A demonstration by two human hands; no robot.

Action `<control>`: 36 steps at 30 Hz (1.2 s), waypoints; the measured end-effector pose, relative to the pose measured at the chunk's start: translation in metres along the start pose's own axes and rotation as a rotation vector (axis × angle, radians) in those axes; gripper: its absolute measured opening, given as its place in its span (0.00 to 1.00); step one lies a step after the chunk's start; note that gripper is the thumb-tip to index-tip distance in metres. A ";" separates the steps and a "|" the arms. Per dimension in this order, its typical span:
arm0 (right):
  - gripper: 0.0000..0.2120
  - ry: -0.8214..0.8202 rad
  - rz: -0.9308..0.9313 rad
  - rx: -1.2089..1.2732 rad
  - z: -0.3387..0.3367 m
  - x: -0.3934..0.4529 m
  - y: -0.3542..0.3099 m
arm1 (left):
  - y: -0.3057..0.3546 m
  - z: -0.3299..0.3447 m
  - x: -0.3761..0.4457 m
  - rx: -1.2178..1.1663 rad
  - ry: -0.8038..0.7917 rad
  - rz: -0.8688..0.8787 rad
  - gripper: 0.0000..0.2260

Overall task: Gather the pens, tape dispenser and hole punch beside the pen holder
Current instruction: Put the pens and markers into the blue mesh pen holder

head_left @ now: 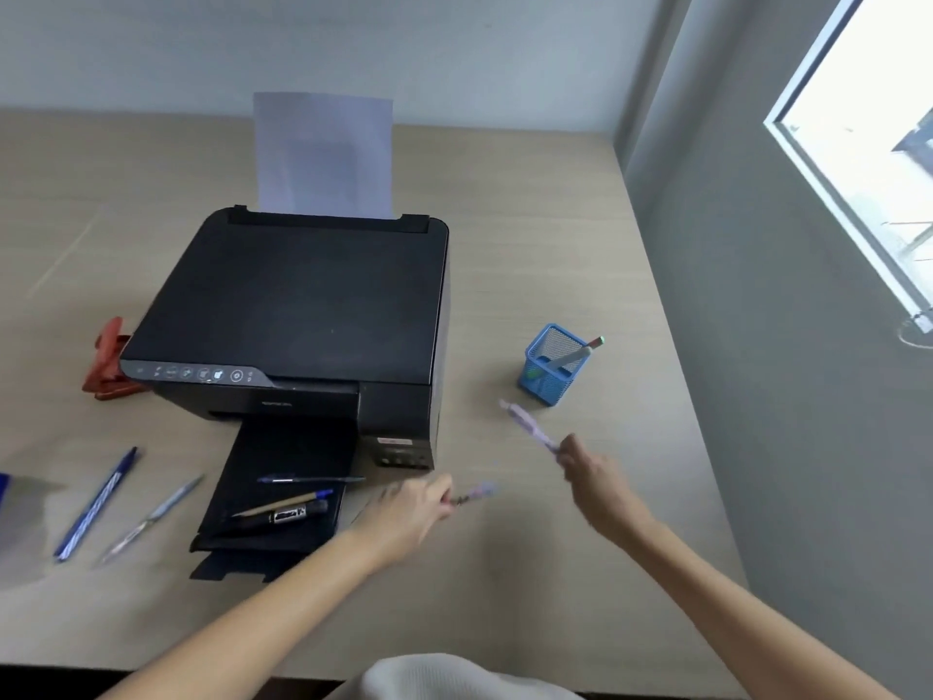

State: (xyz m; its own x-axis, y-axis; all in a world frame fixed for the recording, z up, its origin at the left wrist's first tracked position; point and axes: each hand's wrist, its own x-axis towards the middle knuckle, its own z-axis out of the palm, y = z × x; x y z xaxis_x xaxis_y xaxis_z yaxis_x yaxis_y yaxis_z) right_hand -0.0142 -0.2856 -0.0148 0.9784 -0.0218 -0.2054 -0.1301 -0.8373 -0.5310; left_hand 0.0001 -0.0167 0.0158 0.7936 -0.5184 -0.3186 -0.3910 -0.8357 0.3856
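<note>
printer (303,315) lettering blurred, unreadable

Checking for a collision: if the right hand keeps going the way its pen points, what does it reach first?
Probably the blue mesh pen holder. The right hand aims its pale pen up-left toward the holder's base; bare desk lies between, though depth is unclear.

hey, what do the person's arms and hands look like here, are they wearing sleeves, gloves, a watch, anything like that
Both forearms are bare from the bottom edge of the picture up to the wrists, with no sleeves showing. The left hand and right hand wear no gloves, and no watch, bracelet or ring can be made out, though both hands are motion-blurred. A bit of pale ribbed fabric shows at the bottom edge.
</note>
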 end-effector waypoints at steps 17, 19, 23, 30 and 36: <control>0.15 0.382 -0.013 -0.119 -0.080 0.086 0.005 | 0.110 -0.060 0.162 0.190 0.197 -0.019 0.17; 0.17 0.478 -0.055 -0.128 -0.072 0.071 -0.005 | 0.095 -0.047 0.130 0.116 0.323 0.146 0.17; 0.10 0.507 -0.346 -0.090 -0.040 0.027 -0.032 | 0.050 -0.023 0.023 -0.137 0.317 0.366 0.09; 0.08 -0.067 -0.649 -0.059 0.044 -0.015 -0.105 | -0.121 -0.006 -0.087 -0.122 0.502 -0.287 0.08; 0.12 -0.193 -0.639 -0.282 0.106 0.007 -0.182 | -0.191 -0.012 -0.095 -0.032 0.149 -0.290 0.12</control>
State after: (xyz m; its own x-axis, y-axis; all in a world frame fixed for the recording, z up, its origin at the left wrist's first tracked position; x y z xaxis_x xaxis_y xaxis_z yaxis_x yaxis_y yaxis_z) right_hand -0.0012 -0.0749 -0.0068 0.8005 0.5938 -0.0812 0.5295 -0.7642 -0.3684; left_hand 0.0053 0.1943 -0.0175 0.9302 -0.2252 -0.2898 -0.1257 -0.9374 0.3248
